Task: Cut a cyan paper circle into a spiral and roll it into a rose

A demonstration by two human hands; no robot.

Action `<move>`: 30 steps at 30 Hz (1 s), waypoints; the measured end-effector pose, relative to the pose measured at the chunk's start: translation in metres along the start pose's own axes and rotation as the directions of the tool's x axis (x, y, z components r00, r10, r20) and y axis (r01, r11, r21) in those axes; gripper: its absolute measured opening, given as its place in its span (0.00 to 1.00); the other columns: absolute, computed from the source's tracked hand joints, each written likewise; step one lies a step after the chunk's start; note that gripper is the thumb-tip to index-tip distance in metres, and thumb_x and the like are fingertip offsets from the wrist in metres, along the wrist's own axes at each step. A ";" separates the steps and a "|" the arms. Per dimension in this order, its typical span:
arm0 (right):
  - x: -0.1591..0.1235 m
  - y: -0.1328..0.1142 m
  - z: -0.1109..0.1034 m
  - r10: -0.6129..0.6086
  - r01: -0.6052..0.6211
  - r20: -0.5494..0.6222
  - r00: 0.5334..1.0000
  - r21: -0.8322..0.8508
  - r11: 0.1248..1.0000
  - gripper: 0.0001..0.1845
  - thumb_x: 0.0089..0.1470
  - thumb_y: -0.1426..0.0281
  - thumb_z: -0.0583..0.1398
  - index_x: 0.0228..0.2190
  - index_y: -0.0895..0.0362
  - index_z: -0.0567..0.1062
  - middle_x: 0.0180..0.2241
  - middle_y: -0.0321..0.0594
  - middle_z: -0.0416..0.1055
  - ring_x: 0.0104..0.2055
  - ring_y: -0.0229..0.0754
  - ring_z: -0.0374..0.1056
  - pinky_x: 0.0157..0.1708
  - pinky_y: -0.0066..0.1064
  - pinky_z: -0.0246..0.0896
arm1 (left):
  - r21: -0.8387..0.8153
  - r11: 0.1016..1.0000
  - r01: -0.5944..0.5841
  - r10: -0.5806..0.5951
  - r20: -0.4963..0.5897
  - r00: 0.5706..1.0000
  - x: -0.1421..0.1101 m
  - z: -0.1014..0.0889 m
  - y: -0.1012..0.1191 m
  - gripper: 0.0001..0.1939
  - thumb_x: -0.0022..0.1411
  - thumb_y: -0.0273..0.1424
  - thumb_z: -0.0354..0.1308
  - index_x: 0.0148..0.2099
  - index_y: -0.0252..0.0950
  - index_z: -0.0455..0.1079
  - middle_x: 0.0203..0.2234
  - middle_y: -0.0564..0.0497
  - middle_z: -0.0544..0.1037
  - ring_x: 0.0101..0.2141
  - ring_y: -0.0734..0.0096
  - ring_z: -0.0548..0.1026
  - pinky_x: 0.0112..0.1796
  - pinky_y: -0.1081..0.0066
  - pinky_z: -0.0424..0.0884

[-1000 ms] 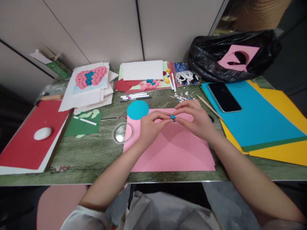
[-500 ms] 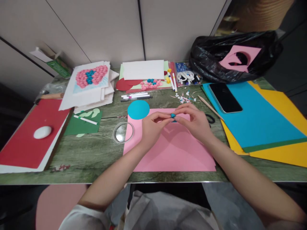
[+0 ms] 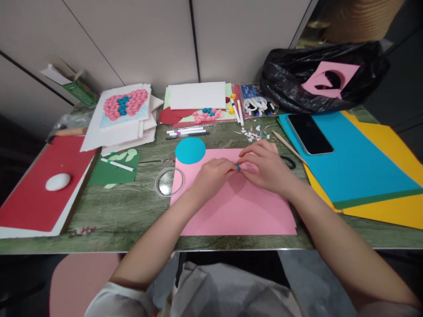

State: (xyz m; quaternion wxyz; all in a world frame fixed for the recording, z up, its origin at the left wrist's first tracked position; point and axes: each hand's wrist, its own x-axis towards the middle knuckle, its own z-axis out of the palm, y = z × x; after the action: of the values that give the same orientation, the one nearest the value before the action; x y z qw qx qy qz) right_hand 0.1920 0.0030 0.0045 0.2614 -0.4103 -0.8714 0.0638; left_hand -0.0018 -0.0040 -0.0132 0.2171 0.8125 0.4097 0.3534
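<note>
My left hand (image 3: 211,174) and my right hand (image 3: 264,165) meet over a pink paper sheet (image 3: 238,207) on the table. Both pinch a small blue paper piece (image 3: 237,166) between their fingertips, low above the sheet. Most of that piece is hidden by the fingers. A blue paper circle (image 3: 190,150) lies just left of the hands, overlapping the pink sheet's far corner. A clear round lid (image 3: 169,182) sits beside the sheet's left edge.
Blue and yellow sheets (image 3: 357,163) with a phone (image 3: 309,133) lie at the right, beside a wooden stick (image 3: 289,147). A black bag (image 3: 317,83) sits behind. Markers (image 3: 187,132), a paper-flower card (image 3: 124,105) and a red board (image 3: 42,185) fill the left and back.
Both hands have dropped lower toward the pink sheet and closed tighter together around the small blue piece, so less of it shows now.
</note>
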 end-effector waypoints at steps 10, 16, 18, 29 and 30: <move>0.003 -0.001 -0.011 -0.003 0.017 -0.122 0.993 0.109 0.994 0.03 0.50 0.68 0.62 0.31 0.51 0.76 0.38 0.38 0.74 0.42 0.46 0.64 0.45 0.43 0.56 | -0.271 0.959 0.088 -0.140 -0.180 0.974 -0.001 -0.001 0.013 0.02 0.55 0.31 0.62 0.33 0.41 0.76 0.32 0.50 0.81 0.35 0.66 0.78 0.39 0.66 0.72; 0.004 -0.006 -0.013 0.060 -0.018 -0.174 0.983 0.235 0.972 0.03 0.50 0.68 0.63 0.31 0.50 0.76 0.37 0.39 0.73 0.42 0.45 0.66 0.46 0.43 0.58 | -0.568 0.803 0.179 -0.335 -0.183 0.924 0.000 0.002 0.018 0.03 0.51 0.31 0.65 0.30 0.38 0.76 0.31 0.49 0.81 0.35 0.66 0.79 0.40 0.65 0.74; 0.004 -0.007 -0.010 0.095 -0.041 -0.187 0.978 0.276 0.960 0.04 0.50 0.69 0.63 0.31 0.50 0.76 0.36 0.38 0.73 0.42 0.45 0.67 0.47 0.44 0.58 | -0.616 0.762 0.200 -0.384 -0.181 0.906 0.001 0.003 0.018 0.03 0.49 0.30 0.66 0.30 0.37 0.77 0.30 0.49 0.81 0.33 0.67 0.79 0.39 0.66 0.75; 0.002 -0.012 0.013 0.341 -0.159 -0.224 0.913 0.575 0.803 0.05 0.48 0.71 0.65 0.30 0.51 0.79 0.33 0.37 0.71 0.39 0.42 0.68 0.43 0.40 0.63 | -0.791 0.576 0.205 -0.535 -0.176 0.826 0.001 0.013 0.020 0.05 0.47 0.28 0.68 0.31 0.37 0.77 0.32 0.50 0.82 0.36 0.68 0.79 0.41 0.66 0.75; 0.002 -0.013 0.013 0.338 -0.161 -0.232 0.912 0.557 0.815 0.05 0.49 0.71 0.64 0.31 0.51 0.79 0.33 0.37 0.71 0.39 0.42 0.68 0.43 0.40 0.62 | -0.801 0.564 0.203 -0.546 -0.176 0.819 0.001 0.015 0.019 0.06 0.48 0.29 0.67 0.31 0.36 0.77 0.33 0.49 0.81 0.37 0.68 0.79 0.42 0.66 0.75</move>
State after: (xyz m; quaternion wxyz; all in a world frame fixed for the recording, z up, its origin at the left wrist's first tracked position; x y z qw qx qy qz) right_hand 0.1758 -0.0029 -0.0018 0.4904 -0.4400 -0.7036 0.2664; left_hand 0.0193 -0.0153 -0.0104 0.5144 0.4460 0.4282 0.5943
